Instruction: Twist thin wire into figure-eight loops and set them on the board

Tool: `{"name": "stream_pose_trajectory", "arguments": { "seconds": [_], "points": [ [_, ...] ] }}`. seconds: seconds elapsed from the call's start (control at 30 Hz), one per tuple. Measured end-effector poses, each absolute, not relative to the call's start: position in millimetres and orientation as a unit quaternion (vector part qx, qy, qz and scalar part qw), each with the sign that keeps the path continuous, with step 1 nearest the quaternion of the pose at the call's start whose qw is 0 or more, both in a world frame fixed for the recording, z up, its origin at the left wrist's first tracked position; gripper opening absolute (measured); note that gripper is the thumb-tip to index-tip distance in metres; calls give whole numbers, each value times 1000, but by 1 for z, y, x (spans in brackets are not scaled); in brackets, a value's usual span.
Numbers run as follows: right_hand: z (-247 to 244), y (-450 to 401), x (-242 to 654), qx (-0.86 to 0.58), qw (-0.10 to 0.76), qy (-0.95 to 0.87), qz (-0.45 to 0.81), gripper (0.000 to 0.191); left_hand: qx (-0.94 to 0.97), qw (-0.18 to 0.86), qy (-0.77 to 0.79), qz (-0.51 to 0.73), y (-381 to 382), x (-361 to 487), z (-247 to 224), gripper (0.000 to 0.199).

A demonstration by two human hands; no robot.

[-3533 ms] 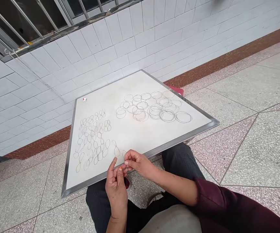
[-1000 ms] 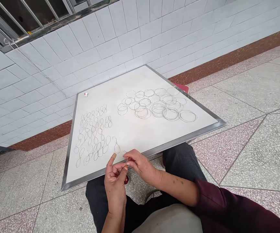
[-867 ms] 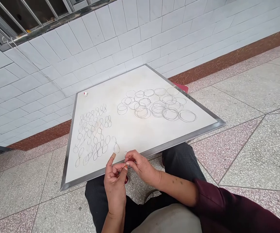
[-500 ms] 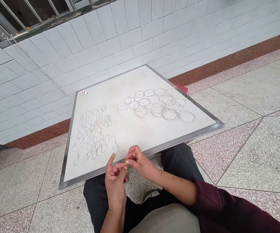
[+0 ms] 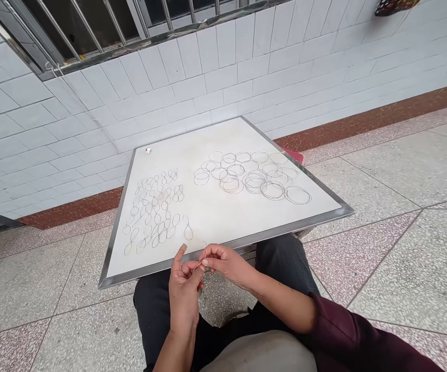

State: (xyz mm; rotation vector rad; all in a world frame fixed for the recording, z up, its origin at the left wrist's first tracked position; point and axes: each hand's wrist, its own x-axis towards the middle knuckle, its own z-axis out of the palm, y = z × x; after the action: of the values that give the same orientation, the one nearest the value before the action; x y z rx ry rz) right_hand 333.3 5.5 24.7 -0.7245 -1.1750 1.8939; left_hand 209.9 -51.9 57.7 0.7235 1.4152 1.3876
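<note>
Along a corridor-like stretch of speckled terrazzo floor (image 5: 401, 170), a white tiled wall (image 5: 207, 67) runs under a barred window (image 5: 91, 31), with a brown skirting strip (image 5: 363, 121) at its foot. A white board with a steel edge (image 5: 223, 217) lies tilted across the person's knees, which are in dark trousers (image 5: 285, 263), and a red object (image 5: 295, 156) peeks out from behind its far edge.

On the board, rings of thin wire (image 5: 246, 175) sit in a loose, overlapping cluster on the right half. Smaller figure-eight loops of wire (image 5: 151, 212) crowd the left half, with one lone figure-eight loop (image 5: 187, 228) just beside that group, nearest the hands. A tiny white-and-red bit (image 5: 148, 151) sits near the far left corner.

Both hands work just over the near edge of the board, close together. The right hand (image 5: 227, 261), coming from a maroon sleeve (image 5: 335, 330), has a clenched grip, its thumb and fingertips pinching a thin wire (image 5: 204, 261). The left hand (image 5: 184, 294) grips the same wire at the meeting point, with one digit raised free, and a short strand curves up above the fingers.
</note>
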Motion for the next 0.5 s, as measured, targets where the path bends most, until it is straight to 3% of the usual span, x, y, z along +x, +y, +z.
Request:
{"name": "stream_pose_trajectory", "arguments": {
  "seconds": [0.5],
  "points": [
    [28, -1, 333, -315, 412, -414, 748, 38, 444, 388, 595, 546, -65, 204, 45, 70]
  ]
}}
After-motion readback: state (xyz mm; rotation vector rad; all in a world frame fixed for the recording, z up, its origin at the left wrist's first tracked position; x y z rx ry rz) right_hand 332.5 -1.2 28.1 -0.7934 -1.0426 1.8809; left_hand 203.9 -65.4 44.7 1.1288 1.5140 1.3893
